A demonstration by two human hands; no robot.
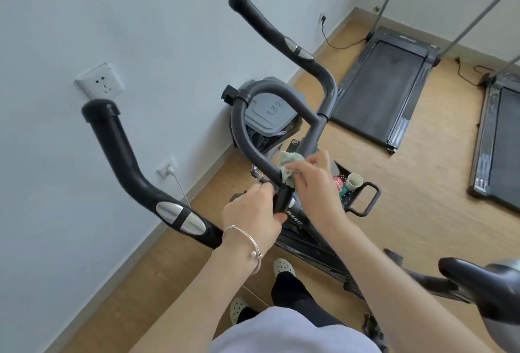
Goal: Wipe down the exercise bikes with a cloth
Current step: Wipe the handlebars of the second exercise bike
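Observation:
A black exercise bike fills the middle of the view, with curved handlebars (132, 172) that reach up left and up right and a looped centre bar (247, 139). My right hand (312, 181) presses a pale green cloth (287, 167) against the lower end of the loop, where it meets the stem. My left hand (253, 212) grips the stem just below the cloth. A silver bangle circles that wrist. The bike's saddle (484, 282) shows at the lower right.
A grey lidded bin (270, 110) stands against the pale wall behind the handlebars. Two treadmills (385, 85) lie on the wooden floor at the right. A cup (354, 181) sits in the bike's front tray. Wall sockets (100, 82) and cables run along the left wall.

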